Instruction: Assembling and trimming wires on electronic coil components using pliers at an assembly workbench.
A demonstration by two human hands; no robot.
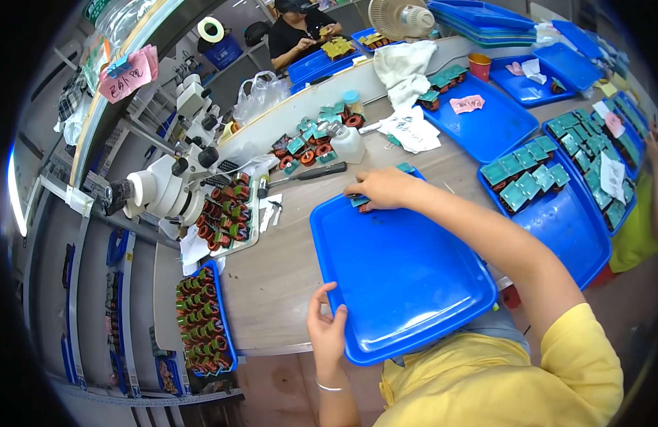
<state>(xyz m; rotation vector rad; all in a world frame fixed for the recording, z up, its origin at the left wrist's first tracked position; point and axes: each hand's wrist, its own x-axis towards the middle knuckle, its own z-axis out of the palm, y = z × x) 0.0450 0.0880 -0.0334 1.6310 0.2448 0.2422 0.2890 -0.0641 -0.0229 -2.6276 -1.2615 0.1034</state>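
A blue plastic tray (407, 263) lies in front of me, its near edge against my body. My left hand (327, 331) holds its left rim, with the thumb and a finger on the edge. At the tray's far end my right hand (386, 188) has its fingers curled down over a green-topped coil part (359, 202). The fingertips are partly hidden. Another green-topped part (406, 168) shows just behind that hand. Apart from some small dark specks, the middle of this tray is bare.
Rows of green-topped coils fill a blue tray (582, 235) on the right. On the left stand a tray of coils (234, 340), a microscope (162, 192) and a screwdriver (307, 175). A clear bottle (347, 144) is beyond my tray. Across the partition a person (293, 39) handles yellow parts.
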